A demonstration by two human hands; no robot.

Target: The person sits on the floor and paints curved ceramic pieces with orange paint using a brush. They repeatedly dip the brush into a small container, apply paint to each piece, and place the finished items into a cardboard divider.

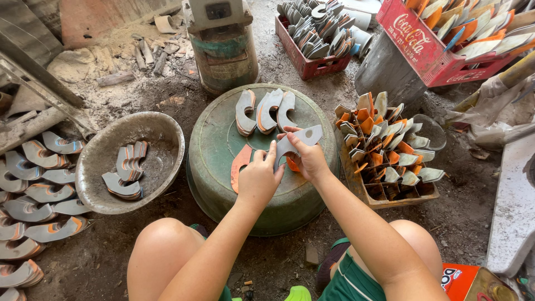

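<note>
**Curved pieces on an upturned basin**

Far left, stacked curved pieces (33, 184) on the ground; beside them a grey bowl (95, 167) with a few more. On the green upturned basin (217, 150): left hand (259, 178) curled, fingertips pinching a grey curved piece (298, 139); right hand (307, 159) closed on the same piece. Further right, a packed crate (379, 195).

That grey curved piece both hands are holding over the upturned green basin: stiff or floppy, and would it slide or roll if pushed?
The grey curved piece probably is fairly stiff: it juts past the right hand without drooping. It looks thin and flat, so likely light, and apt to slide rather than roll on the basin. The left hand pinches its lower edge easily, suggesting a grippy, non-slippery surface.
</note>
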